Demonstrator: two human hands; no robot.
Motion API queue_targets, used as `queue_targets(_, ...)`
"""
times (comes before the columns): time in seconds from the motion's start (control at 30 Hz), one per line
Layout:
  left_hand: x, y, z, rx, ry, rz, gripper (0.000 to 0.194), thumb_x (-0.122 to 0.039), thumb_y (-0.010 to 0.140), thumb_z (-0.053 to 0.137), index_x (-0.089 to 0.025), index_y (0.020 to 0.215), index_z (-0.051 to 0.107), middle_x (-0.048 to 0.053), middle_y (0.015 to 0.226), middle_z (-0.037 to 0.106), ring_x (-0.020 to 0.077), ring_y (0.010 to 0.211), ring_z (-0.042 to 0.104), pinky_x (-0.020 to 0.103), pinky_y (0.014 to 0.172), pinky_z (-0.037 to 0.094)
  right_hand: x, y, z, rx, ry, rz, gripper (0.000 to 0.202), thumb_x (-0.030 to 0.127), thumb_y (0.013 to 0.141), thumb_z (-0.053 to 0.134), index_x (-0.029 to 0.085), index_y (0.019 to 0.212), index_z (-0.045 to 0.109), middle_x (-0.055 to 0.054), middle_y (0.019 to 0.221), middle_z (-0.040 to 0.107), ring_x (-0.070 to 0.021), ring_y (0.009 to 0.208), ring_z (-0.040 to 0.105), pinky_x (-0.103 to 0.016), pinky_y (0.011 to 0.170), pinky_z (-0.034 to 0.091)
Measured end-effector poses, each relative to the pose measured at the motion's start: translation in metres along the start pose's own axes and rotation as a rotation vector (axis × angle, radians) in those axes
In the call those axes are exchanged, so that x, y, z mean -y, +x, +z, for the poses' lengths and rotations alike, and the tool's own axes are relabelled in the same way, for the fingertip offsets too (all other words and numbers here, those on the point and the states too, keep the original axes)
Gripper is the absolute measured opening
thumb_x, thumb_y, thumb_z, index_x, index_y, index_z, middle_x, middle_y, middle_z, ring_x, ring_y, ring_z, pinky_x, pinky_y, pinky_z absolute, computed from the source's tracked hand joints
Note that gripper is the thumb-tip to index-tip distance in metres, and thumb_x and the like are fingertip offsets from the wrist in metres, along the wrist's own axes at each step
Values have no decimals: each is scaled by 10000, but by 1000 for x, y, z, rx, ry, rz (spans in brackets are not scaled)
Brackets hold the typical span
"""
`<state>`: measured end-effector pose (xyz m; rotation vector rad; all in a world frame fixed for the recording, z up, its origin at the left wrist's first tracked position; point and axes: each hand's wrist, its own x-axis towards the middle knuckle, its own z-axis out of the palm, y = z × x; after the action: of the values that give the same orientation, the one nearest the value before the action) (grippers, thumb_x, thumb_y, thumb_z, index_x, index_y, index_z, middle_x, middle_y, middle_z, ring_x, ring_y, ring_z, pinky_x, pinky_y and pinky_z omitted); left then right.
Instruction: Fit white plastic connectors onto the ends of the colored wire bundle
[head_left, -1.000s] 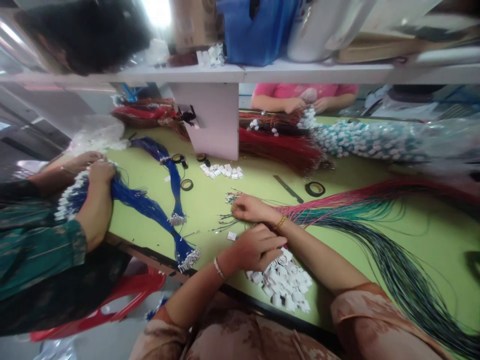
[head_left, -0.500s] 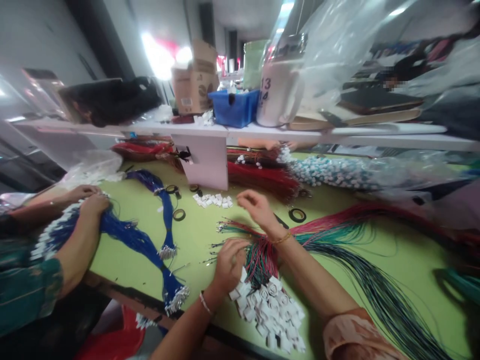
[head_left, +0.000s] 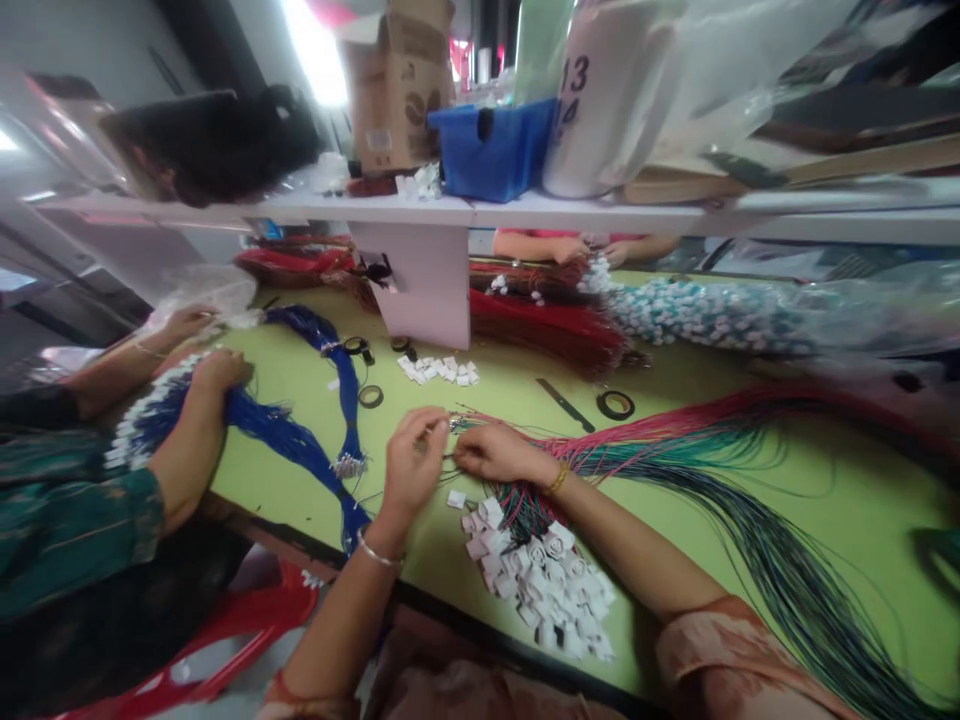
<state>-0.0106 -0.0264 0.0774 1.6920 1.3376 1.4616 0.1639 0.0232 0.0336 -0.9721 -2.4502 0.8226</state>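
Note:
My left hand (head_left: 415,462) is closed in a pinch at the tips of the thin wires (head_left: 592,440), and what lies between its fingers is too small to make out. Just right of it, my right hand (head_left: 499,455) pinches wire ends, with thin dark strands showing by its fingertips. The pink, green and black wires run under my right wrist and spread to the right. A pile of white connectors (head_left: 551,590) with wires attached lies below my right hand. One loose white connector (head_left: 456,498) sits between my hands and that pile.
Several white connectors (head_left: 439,370), a dark blade-like tool (head_left: 564,404) and black tape rolls (head_left: 615,404) lie behind my hands. At left a co-worker's hands (head_left: 217,370) handle blue wires (head_left: 277,425). A shelf (head_left: 300,207) crosses above, holding a blue bin (head_left: 491,155) and a mug.
My right hand has come down from above the wires to their ends. My left hand has moved left and up from beside the connector pile. The camera view has tilted down.

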Motion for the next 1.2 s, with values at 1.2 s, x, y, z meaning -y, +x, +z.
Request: queue_targets(1.2,35,62,-17,75,-304,-479,230,-217,735,770,-159,946,699,36,882,669,139,770,627,320,803,502,-11,14,25,-421,647,119,214,401,834,573,188,807,570,10,725,580,-132,670,505,-254,649,408)
